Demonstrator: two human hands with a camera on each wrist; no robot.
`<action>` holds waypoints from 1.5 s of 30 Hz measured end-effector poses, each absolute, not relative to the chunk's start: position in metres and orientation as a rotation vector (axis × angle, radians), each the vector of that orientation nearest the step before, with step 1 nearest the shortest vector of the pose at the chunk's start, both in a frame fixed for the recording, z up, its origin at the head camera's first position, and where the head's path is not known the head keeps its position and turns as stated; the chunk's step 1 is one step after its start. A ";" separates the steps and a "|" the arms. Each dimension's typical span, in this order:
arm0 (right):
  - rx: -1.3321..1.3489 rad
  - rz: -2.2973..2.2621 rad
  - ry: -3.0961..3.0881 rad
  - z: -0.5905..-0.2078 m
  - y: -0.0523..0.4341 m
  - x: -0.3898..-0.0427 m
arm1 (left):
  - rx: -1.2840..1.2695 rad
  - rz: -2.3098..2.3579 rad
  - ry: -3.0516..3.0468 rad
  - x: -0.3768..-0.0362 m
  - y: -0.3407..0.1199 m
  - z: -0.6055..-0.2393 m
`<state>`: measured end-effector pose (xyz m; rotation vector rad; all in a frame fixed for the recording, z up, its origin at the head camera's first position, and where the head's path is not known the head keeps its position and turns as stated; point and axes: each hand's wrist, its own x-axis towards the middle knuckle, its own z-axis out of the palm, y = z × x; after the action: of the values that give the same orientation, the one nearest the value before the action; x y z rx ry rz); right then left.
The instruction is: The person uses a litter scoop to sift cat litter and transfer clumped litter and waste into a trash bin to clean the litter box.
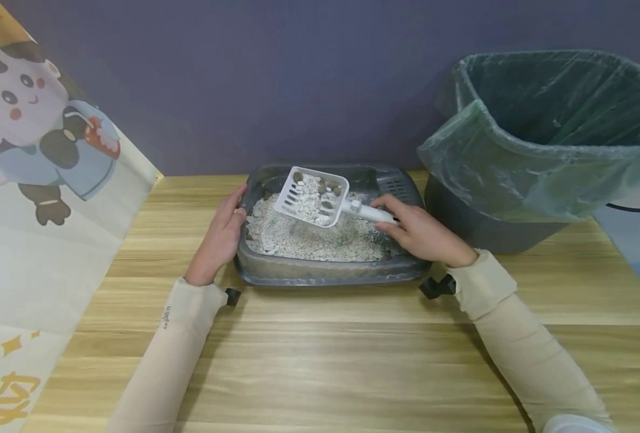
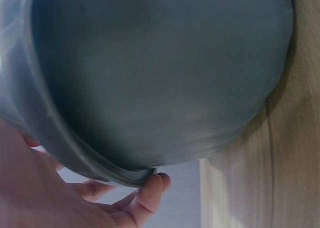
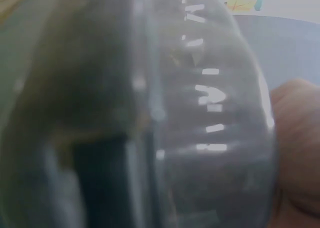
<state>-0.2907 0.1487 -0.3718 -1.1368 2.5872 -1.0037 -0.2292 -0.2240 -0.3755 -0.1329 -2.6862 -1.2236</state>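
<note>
Left hand (image 1: 219,237) braces the grey litter tray (image 1: 325,273) by its rim so it won't slide, while right hand (image 1: 419,231) grips the slotted scoop (image 1: 311,195), raised loaded above the litter between both hands.

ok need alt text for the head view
A right hand holds a white slotted scoop of litter and dark clumps above a grey litter tray on a wooden table, while the left hand grips the tray's left rim. A bag-lined bin stands to the right.

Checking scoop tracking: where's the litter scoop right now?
Head view, centre: the white litter scoop is held by the right hand above the grey litter tray, loaded with litter, left of the lined bin.
</note>
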 end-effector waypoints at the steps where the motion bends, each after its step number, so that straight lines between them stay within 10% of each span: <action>1: -1.137 -1.003 2.590 -0.372 0.148 -0.291 | -0.129 -1.217 -2.689 -0.229 -0.224 -0.375; 45: -1.158 -1.019 2.609 -0.364 0.147 -0.277 | -0.128 -1.209 -2.683 -0.227 -0.224 -0.374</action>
<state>-0.2774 0.1469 -0.3637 -1.1584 2.6089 -1.0192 -0.2274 -0.2237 -0.3744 -0.1284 -2.6825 -1.2090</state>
